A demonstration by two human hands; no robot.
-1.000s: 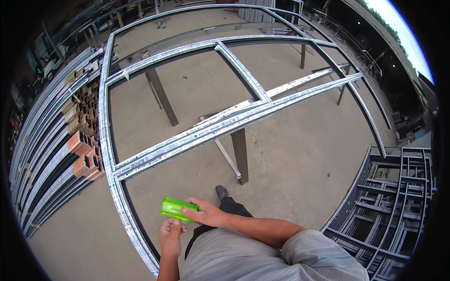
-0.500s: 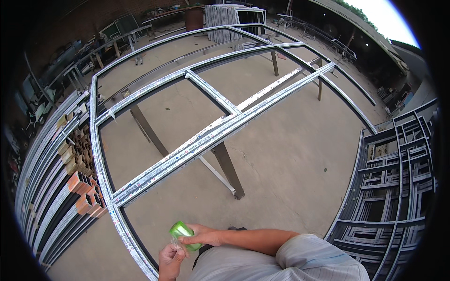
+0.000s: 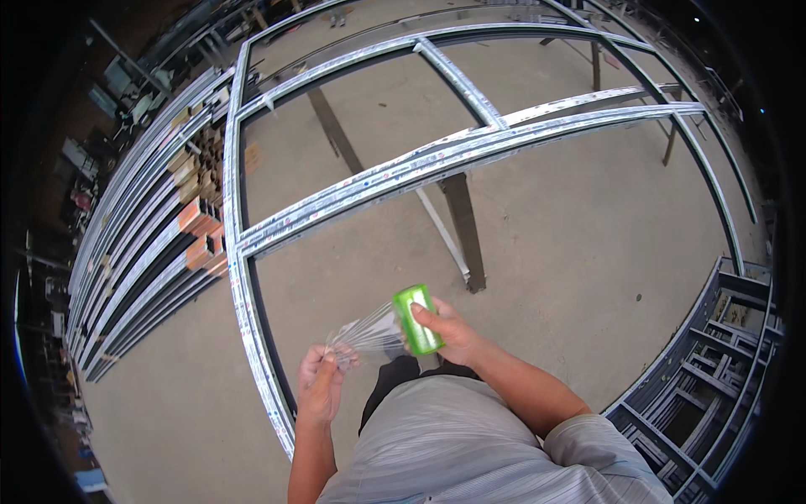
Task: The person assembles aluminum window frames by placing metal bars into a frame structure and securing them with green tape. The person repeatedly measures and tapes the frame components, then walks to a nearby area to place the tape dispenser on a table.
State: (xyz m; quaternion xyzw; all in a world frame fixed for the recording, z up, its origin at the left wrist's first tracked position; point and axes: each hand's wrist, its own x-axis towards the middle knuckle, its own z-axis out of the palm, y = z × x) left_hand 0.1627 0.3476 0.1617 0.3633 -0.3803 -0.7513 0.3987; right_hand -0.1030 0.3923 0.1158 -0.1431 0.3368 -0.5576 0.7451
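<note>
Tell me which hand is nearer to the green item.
Right: the right hand grips the green item, thumb on its face. The left hand is apart from it, off to its left, pinching gathered clear film.

Two bare hands, left and right, are holding one bright-green, cylindrical roll and one clear, crinkled plastic strip; beyond them, one large, white-and-grey metal framework is stretching out.

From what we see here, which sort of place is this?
Probably a fabrication workshop: a large frame spreads ahead, many long profiles are stacked at left, and other frames are piled at lower right.
</note>
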